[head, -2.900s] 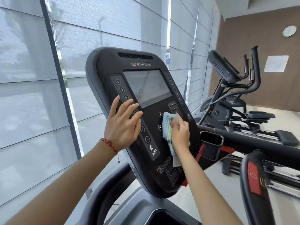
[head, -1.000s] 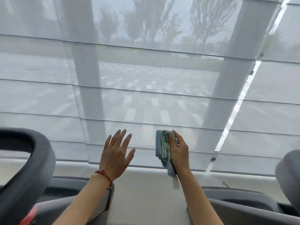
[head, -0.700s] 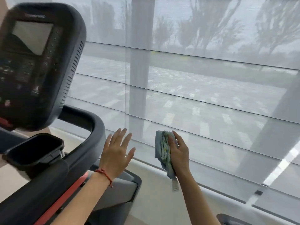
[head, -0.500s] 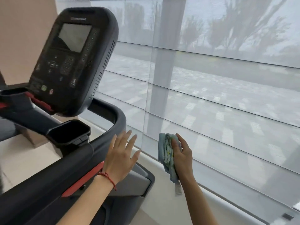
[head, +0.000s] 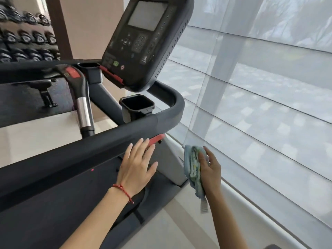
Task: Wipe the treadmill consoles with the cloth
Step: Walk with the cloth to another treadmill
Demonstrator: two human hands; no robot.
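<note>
A folded cloth is gripped by the right hand, thumb across its front, below and right of the treadmill console, well apart from it. The left hand is held flat with fingers straight and spread, empty, beneath the console beside the dark handrail

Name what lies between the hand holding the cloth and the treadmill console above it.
In the head view, the curved black handrail and a cup holder lie between the right hand and the console.
</note>
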